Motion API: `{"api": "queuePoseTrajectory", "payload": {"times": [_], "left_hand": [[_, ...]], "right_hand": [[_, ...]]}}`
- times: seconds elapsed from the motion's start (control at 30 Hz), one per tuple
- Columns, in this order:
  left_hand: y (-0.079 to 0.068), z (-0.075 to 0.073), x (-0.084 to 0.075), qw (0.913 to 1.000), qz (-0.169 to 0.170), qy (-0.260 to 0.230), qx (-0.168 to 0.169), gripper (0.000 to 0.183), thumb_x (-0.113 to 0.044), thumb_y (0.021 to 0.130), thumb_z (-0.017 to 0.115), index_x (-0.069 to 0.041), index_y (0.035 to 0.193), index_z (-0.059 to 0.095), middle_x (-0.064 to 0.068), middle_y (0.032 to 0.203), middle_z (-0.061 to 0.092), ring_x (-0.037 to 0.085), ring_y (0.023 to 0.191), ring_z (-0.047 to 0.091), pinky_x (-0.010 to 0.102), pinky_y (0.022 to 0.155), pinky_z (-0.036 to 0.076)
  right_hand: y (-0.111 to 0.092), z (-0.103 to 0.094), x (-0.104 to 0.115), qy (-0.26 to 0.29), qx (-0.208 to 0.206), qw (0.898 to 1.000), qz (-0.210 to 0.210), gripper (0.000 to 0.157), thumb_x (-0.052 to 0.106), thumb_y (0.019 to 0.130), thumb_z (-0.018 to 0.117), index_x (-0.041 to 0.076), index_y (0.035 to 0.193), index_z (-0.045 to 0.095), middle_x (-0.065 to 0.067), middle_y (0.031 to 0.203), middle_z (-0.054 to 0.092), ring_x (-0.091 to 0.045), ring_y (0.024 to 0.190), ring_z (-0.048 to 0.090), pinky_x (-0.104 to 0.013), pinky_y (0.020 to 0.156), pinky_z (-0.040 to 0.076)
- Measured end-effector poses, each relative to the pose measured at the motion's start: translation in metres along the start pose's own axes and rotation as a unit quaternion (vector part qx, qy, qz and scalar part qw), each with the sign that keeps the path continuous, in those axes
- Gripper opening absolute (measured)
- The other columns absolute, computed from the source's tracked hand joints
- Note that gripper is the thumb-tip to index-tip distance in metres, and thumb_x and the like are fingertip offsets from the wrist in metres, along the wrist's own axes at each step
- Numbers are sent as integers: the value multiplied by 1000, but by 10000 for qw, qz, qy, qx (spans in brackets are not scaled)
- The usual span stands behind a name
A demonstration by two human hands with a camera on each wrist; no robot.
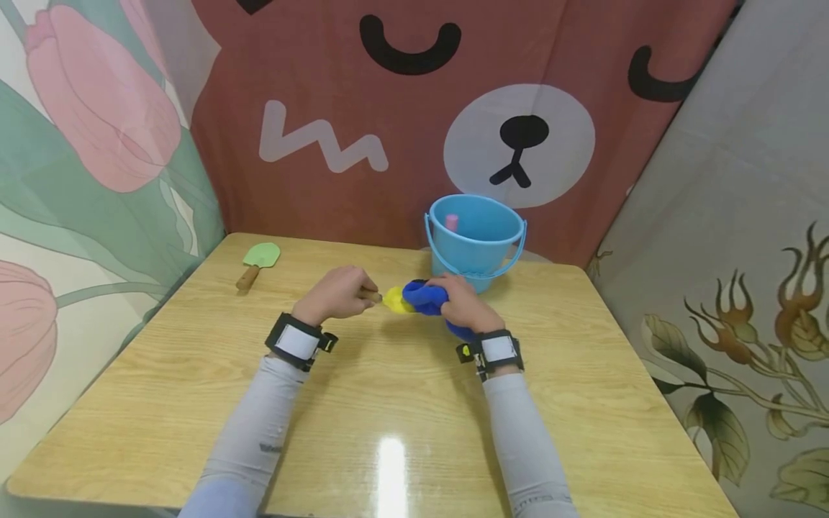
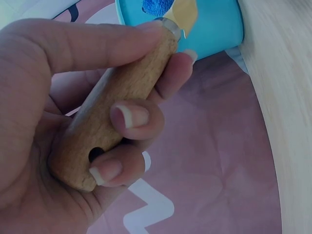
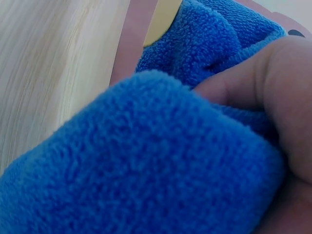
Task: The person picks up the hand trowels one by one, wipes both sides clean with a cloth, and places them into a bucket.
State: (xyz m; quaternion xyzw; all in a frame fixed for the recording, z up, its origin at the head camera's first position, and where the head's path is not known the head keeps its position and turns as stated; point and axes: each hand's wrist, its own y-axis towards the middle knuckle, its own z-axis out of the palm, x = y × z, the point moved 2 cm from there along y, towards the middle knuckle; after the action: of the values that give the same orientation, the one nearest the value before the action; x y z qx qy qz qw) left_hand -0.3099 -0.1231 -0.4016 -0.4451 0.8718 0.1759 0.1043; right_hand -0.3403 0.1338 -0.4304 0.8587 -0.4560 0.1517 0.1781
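My left hand point(image 1: 341, 293) grips the wooden handle point(image 2: 124, 90) of a small toy shovel, its fingers curled round it. The shovel's yellow blade point(image 1: 396, 300) points right, toward my other hand. In my right hand point(image 1: 468, 306) is a blue cloth point(image 1: 425, 296), fluffy like a towel, bunched against the blade and covering part of it. Close up in the right wrist view, the cloth's folds point(image 3: 146, 161) hide most of the fingers, and a bit of the yellow blade point(image 3: 163, 22) shows beyond. Both hands are above the table.
A light blue bucket point(image 1: 447, 252) with a handle stands at the table's back, just behind my right hand; a pink object point(image 1: 451, 222) shows inside. A green shovel point(image 1: 262, 255) with a wooden handle lies at the back left of the wooden table point(image 1: 363, 410). Fabric hangs behind and on both sides.
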Motion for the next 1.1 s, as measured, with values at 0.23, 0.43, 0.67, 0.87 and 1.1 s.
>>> {"api": "queuePoseTrajectory", "payload": {"times": [0.23,0.43,0.67,0.87,1.1], "left_hand": [[-1,-1,3,10000,-34,11,-23,16,-11,89,77,-9,104,82,4,97,78,10,76,67,39,78,58],[-1,-1,7,10000,25,-92,6,13,-11,90,76,-9,101,82,1,91,77,7,67,60,33,70,54],[-5,-5,8,9995,66,-292,-48,18,-9,91,74,-8,108,81,6,102,78,9,75,69,35,73,57],[-5,-7,6,9991,44,-429,-10,19,-7,90,75,-7,108,80,5,100,78,8,72,66,33,71,56],[-4,-5,2,9992,-23,-376,92,18,-7,89,76,-8,106,81,4,97,78,7,69,62,33,71,55]], "right_hand": [[-2,-2,-9,151,-24,9999,11,59,-9,75,47,4,129,66,-16,131,62,-37,122,53,-54,109,40],[-4,-6,-13,162,-22,9998,125,61,-8,75,48,3,132,64,-18,129,62,-37,121,53,-54,109,40],[-7,-10,-21,110,-212,9988,438,62,-6,76,49,3,136,60,-20,130,58,-39,121,52,-60,109,39],[-7,-16,-20,104,-526,9975,455,65,-5,74,53,4,138,57,-21,135,53,-42,126,48,-62,110,37],[-6,-22,-9,444,-885,9950,87,60,-5,74,52,6,133,58,-17,133,54,-38,125,47,-59,109,38]]}}
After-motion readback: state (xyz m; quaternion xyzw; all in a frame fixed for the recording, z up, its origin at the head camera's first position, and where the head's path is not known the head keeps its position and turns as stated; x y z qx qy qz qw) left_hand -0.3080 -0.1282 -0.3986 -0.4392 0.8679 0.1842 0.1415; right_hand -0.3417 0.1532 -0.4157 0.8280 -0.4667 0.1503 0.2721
